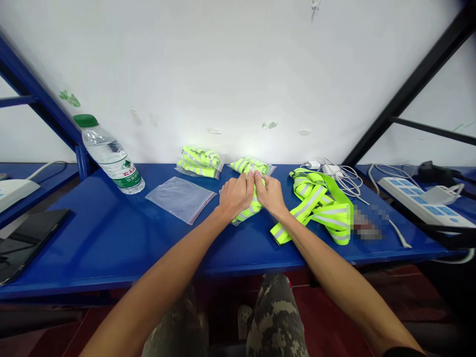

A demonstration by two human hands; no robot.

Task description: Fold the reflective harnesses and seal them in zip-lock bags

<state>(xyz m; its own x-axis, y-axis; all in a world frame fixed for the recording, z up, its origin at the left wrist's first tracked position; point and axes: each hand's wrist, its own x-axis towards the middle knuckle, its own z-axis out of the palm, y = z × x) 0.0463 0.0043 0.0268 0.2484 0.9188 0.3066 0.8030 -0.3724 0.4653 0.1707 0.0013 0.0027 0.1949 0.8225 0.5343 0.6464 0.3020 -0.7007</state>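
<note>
Both my hands meet at the middle of the blue shelf top point(111, 238). My left hand point(235, 196) and my right hand point(271, 194) are closed side by side on a folded neon-yellow reflective strap bundle point(247, 212) that lies in a clear plastic bag. Just behind my fingers sits another bagged bundle point(248, 165). A third bagged bundle point(200, 161) lies further left at the back. An empty clear zip bag point(181, 199) lies flat to the left of my left hand. A loose heap of reflective straps point(322, 206) spreads out to the right of my right hand.
A water bottle with a green cap point(111, 156) leans at the back left. White chargers and cables point(340, 176) lie at the back right, with a white power strip point(424, 202) on the neighbouring shelf. A dark tablet point(26, 238) lies at the far left.
</note>
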